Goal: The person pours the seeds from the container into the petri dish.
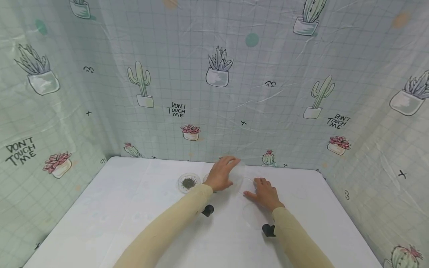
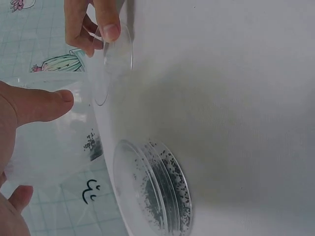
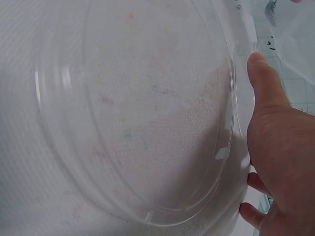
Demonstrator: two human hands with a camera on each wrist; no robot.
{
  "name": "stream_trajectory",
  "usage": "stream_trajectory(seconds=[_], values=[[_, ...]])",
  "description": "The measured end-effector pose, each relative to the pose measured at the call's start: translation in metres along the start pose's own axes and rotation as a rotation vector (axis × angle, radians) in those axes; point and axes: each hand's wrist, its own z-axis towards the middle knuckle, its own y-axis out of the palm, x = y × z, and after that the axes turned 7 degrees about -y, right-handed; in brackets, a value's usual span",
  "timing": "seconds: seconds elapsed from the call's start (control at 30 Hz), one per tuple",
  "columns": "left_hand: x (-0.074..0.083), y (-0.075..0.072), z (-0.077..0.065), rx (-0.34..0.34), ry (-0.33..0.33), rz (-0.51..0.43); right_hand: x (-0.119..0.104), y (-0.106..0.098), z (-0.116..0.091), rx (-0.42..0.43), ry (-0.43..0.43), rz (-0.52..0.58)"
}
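Note:
My left hand [image 1: 220,175] grips a clear plastic bag [image 2: 54,142] between thumb and fingers, above the table. Dark granules [image 2: 92,142] have gathered in the bag's lower corner. To the right, my right hand [image 1: 265,195] holds a clear petri dish [image 2: 118,61] by its rim, thumb on one side and fingers on the other. Beside my left hand stands a petri dish with dark granules [image 1: 188,182]; a second one, mostly hidden by that hand in the head view, shows close to it in the left wrist view.
Another clear dish [image 3: 147,118] lies on the white table [image 1: 140,208] by my right forearm. Black wrist cameras hang under both sleeves. A cactus-patterned curtain [image 1: 234,111] rises behind the table and along its sides.

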Motion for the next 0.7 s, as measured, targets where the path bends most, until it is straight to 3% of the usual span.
stream_trajectory(seconds=[0.37,0.7], values=[[0.005,0.004,0.003,-0.003,0.036,0.069,-0.003,-0.002,-0.002,0.0,0.004,0.005],[0.01,0.011,0.009,0.022,0.189,0.281,-0.003,-0.001,-0.001,0.02,-0.006,-0.005]])
